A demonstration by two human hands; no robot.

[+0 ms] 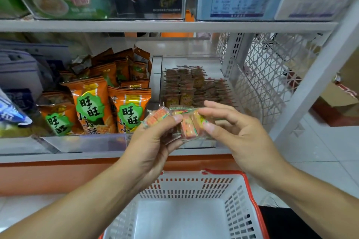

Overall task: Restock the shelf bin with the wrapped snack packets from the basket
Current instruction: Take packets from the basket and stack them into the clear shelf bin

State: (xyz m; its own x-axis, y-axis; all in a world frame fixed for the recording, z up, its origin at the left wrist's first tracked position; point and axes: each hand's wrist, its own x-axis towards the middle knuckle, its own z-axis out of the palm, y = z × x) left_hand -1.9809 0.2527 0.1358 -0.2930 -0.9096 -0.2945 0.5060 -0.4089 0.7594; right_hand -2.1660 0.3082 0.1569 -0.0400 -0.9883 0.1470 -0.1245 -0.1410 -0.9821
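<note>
Gripping: wrapped snack packets, pinched from both sides
Shelf: spanning overhead of grip
Basket: white, red-rimmed, directly below grip
Shelf bin: clear, just behind grip, holding rows of brown packets
Orange bags: left of grip, neighbouring bin
Left hand: fingers curled round packets' left end
Right hand: thumb and forefinger pinching right end, remaining fingers spread, partly blocking bin front

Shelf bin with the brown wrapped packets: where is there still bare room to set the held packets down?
The clear shelf bin shows bare floor behind the stacked brown packets, up to the rear wall, and a strip along their right side. The middle is crowded. Both the left hand and right hand hold the orange-wrapped packets over its front edge.
</note>
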